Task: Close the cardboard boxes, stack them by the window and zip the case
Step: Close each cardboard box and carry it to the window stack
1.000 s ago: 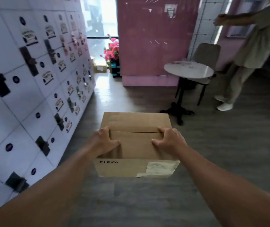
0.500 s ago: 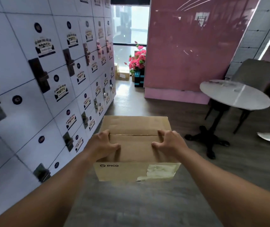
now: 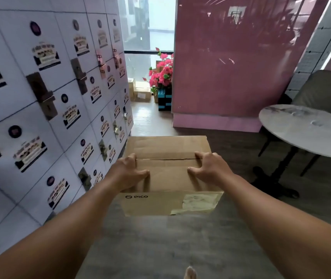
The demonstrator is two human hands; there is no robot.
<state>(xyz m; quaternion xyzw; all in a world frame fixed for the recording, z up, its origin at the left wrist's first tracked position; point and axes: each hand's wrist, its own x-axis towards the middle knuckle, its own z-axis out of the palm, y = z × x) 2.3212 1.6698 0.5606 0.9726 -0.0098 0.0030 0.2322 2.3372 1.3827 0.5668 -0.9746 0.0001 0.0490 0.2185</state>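
I carry a closed brown cardboard box (image 3: 168,174) marked PICO in front of me, above the floor. My left hand (image 3: 129,172) grips its left edge with the thumb lying on the top flaps. My right hand (image 3: 207,168) grips the right edge the same way. The flaps meet in a thin seam across the top. Far ahead, by the window (image 3: 148,37), other cardboard boxes (image 3: 141,93) stand on the floor. No case is in view.
A wall of white lockers (image 3: 50,107) runs along the left. A pink wall (image 3: 231,67) stands ahead on the right, with pink flowers (image 3: 161,71) on a black crate (image 3: 164,99) at its corner. A round table (image 3: 305,129) and a chair (image 3: 325,89) stand to the right.
I have walked forward toward the window with the box held in both hands. The lockers and pink wall are closer. The person at the right has left the view.
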